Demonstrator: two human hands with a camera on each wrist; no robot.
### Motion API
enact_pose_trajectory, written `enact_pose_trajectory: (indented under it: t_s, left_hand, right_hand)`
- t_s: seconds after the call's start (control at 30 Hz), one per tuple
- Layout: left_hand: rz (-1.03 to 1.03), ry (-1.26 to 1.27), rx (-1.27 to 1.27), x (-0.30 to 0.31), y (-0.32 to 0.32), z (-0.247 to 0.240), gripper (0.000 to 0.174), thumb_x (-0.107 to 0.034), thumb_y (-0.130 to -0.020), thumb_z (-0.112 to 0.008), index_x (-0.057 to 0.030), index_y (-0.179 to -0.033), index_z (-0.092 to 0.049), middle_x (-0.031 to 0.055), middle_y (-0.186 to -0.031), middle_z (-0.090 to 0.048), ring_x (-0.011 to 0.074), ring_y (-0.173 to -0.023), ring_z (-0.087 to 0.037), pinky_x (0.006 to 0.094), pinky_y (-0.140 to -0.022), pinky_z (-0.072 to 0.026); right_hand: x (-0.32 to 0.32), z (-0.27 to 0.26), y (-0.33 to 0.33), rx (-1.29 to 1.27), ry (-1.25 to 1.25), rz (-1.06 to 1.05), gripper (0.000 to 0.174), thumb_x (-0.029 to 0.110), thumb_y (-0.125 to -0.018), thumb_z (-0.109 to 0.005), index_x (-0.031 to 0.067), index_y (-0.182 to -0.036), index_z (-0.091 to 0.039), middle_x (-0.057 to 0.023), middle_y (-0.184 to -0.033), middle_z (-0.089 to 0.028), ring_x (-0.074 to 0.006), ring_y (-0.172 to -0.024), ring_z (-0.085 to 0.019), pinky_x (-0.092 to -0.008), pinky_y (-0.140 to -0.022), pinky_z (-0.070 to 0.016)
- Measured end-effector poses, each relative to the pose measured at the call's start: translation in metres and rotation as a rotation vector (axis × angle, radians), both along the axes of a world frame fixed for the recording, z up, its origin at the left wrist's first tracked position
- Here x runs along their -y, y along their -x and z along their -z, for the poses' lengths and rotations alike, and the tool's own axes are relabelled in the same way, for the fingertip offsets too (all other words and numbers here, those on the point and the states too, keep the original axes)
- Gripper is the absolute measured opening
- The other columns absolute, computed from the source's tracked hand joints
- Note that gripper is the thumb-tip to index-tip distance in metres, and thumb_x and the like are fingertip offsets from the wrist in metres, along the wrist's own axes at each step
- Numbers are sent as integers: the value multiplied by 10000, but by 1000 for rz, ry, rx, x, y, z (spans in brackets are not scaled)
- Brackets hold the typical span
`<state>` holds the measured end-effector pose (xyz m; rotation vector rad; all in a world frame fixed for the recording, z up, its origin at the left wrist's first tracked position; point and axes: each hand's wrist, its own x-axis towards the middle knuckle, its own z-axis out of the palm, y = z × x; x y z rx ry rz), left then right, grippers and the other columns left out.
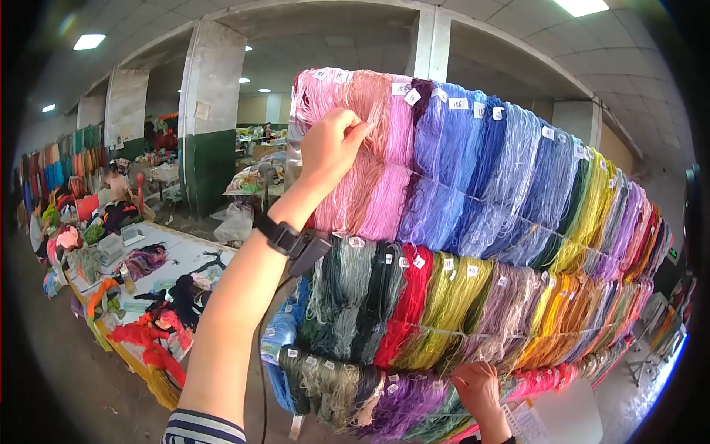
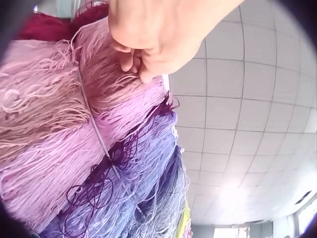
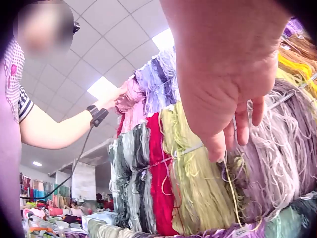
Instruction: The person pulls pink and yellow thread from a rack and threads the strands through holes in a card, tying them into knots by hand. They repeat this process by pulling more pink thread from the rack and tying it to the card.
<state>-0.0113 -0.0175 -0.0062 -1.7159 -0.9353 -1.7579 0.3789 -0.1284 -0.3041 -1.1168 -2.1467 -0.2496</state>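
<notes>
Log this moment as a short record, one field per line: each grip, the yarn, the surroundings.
left grip: raised, pinches the pink skein in the top row
right grip: low, at the bottom row of skeins; hold on a strand not clear
yarn display: three rows of many-coloured skeins with white tags
table: at left, strewn with loose yarn
setting: hall with pillars, ceiling lights

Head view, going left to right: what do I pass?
White worktable strewn with coloured yarn → white concrete pillar with dark green base → left hand pinching pink yarn hanks → blue yarn hanks → yellow-green yarn hanks.
</notes>
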Motion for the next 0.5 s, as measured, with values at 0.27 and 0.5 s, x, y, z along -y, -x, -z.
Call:
enact_pose_trajectory:
  t_s: [0.27,0.5]
  left_hand:
    - [743,399,61,23,-1,15,154,-192,-993,-541,-82,-915,-616,-50,-791,-605,25,-749,-513,180,-658,-376]
    - [256,263,-380,104,-72,160,60,-50,-805,-639,-74,-860,-632,103,-777,-627,327,-740,-612,401,-657,-494]
  right_hand:
    - [-9,-60,64,-111,77,-298,118,100,-791,-724,62,-900,-698,-92,-912,-694,-313,-850,-644,-402,-779,-510]
    - [-24,-133,145,-804,157,-619,281,183,-1001,-541,-8,-1199,-597,-50,-901,-692,-148,-817,-637,-290,-710,-503]
